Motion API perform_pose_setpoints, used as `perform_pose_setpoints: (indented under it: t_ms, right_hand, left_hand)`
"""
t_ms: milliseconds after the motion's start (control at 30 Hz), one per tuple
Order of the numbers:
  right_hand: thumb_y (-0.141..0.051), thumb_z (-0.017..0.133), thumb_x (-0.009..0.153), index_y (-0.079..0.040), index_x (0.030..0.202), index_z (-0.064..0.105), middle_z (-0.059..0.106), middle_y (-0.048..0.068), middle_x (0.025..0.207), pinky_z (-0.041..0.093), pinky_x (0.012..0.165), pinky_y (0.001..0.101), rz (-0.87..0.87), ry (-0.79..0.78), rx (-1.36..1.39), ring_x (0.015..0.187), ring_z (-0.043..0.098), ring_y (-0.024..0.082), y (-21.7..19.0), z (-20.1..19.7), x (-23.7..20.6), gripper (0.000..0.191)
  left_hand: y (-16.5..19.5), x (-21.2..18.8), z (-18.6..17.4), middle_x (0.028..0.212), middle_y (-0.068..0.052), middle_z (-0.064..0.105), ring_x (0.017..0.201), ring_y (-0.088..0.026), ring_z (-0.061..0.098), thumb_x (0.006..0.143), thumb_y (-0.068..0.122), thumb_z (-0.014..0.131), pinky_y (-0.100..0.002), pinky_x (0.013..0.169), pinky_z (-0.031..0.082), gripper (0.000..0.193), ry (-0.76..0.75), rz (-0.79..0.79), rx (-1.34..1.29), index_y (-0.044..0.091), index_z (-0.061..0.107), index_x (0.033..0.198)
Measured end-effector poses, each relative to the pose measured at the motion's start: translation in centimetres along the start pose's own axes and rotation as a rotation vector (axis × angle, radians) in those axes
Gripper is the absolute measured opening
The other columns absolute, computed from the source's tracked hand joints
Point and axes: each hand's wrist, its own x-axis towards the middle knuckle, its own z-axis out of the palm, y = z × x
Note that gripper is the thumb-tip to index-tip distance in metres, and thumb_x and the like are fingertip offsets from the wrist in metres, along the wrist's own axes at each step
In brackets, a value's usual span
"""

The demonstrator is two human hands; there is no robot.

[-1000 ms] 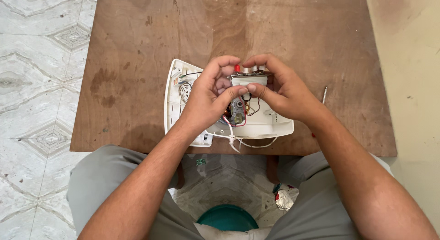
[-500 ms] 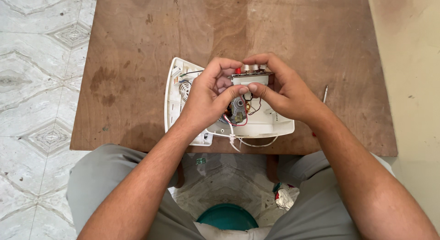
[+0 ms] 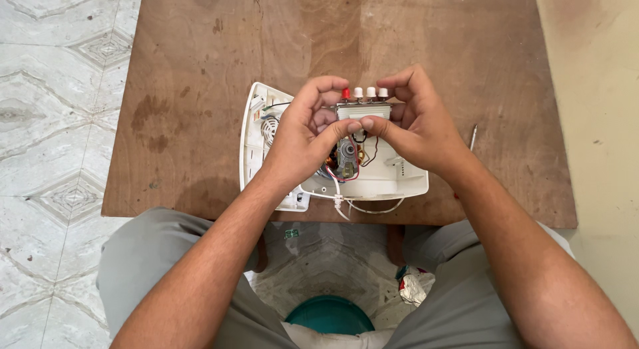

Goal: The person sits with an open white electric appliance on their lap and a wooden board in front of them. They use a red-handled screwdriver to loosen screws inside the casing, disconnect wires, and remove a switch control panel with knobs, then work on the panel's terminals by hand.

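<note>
On the left a white cover [image 3: 256, 132] lay flat on the wooden table [image 3: 200, 69], its inner ribs facing up. The left hand [image 3: 303, 132] sat just beside it, thumb and fingers closed on the left end of a small switch block [image 3: 363, 109] — one red button and three white ones stood along its top. The block was held between both hands, above the open white housing [image 3: 393, 179], with coloured wires [image 3: 353, 166] running down from it into the housing. The right hand [image 3: 416, 126] pinched the block's right end, thumb tips of both hands meeting under it. Further right a thin screwdriver [image 3: 473, 136] lay on the table, well apart. A white cord [image 3: 369, 206] hung over the near edge.
</note>
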Motion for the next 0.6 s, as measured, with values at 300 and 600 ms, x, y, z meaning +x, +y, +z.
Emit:
perform_pose_setpoints:
  t_ms: [300, 600]
  right_hand:
    - [-0.001, 0.071, 0.099, -0.002, 0.126, 0.044, 0.062, 0.016, 0.129, 0.064, 0.095, 0.0323, -0.001, 0.019, 0.003, 0.116, 0.070, 0.019, 0.32, 0.14, 0.10, 0.039]
    - [-0.001, 0.070, 0.099, -0.003, 0.128, 0.042, 0.060, 0.013, 0.129, 0.063, 0.096, 0.0320, 0.000, -0.015, 0.018, 0.118, 0.069, 0.019, 0.26, -0.04, -0.05, 0.041]
  left_hand:
    - [-0.23, -0.13, -0.11, 0.128, -0.012, 0.065, 0.108, -0.011, 0.069, 0.100, -0.009, 0.063, -0.027, 0.093, 0.061, 0.048, 0.001, 0.001, -0.036, 0.001, 0.044, 0.143]
    - [-0.28, 0.01, -0.24, 0.122, -0.012, 0.069, 0.106, -0.012, 0.071, 0.099, -0.009, 0.066, -0.028, 0.091, 0.063, 0.039, -0.003, 0.008, 0.019, 0.000, 0.050, 0.133]
